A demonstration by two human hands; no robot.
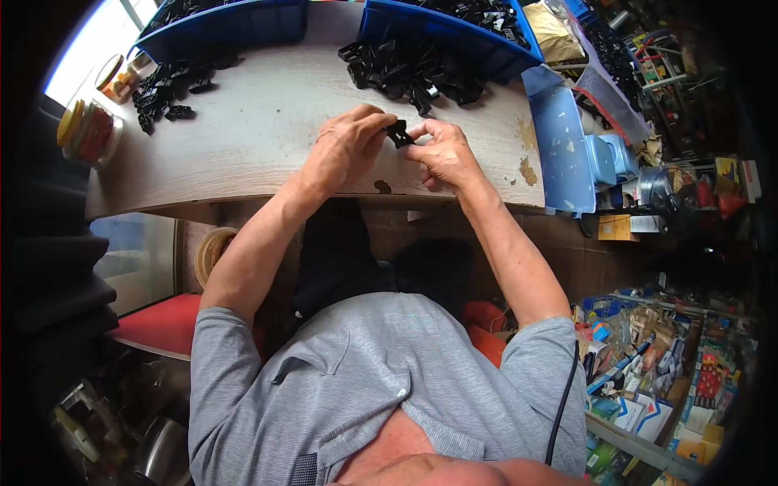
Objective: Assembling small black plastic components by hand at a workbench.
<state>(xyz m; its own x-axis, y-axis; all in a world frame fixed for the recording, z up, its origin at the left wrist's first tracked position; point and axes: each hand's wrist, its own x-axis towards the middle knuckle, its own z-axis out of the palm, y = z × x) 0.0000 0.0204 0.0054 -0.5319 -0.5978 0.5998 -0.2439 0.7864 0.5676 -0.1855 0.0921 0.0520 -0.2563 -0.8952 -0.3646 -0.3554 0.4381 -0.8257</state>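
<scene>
Between my two hands is a small black plastic part [399, 134] with a pale slot or hole in it, held just above the near part of the table. My left hand [347, 146] pinches it from the left with thumb and fingers. From the right, the fingertips of my right hand [443, 154] close on its other edge. A heap of similar black parts [409, 73] lies just beyond my hands. Another, looser group of black parts [166, 89] is spread at the far left of the table.
Two blue bins [454, 40] [227, 28] with black parts stand along the table's far side. Jars with yellow lids [89, 134] stand at its left edge. A pale blue plastic panel [559, 146] borders the right end. Crowded shelves [648, 421] fill the right side.
</scene>
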